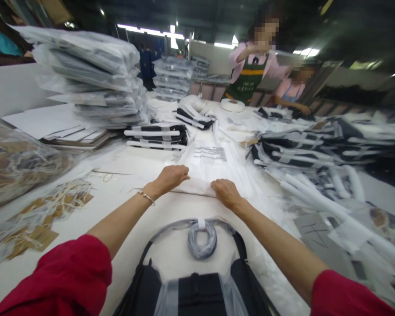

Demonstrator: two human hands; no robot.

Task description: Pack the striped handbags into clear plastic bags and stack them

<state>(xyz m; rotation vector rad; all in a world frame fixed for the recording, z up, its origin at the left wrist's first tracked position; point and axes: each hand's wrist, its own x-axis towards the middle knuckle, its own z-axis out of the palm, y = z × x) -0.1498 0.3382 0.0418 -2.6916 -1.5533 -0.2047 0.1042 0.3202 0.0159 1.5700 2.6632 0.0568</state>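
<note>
My left hand [170,176] and my right hand [226,192] both rest on the near edge of a clear plastic bag [206,164] lying flat on the white table [145,215]. Their fingers are curled and pinch the bag's edge. The bag has printed grey text near its far end. Close to me lies a black and white garment [197,281] partly in plastic, with a grey coiled strap [202,239] at its neck. A thin bracelet sits on my left wrist, and both sleeves are red.
Folded striped garments [156,135] lie beyond the bag and more at right [292,149]. A tall stack of bagged garments [95,74] stands at left, brown paper tags [42,219] near left. A tape roll [232,105] sits far back. Two people work at the far end.
</note>
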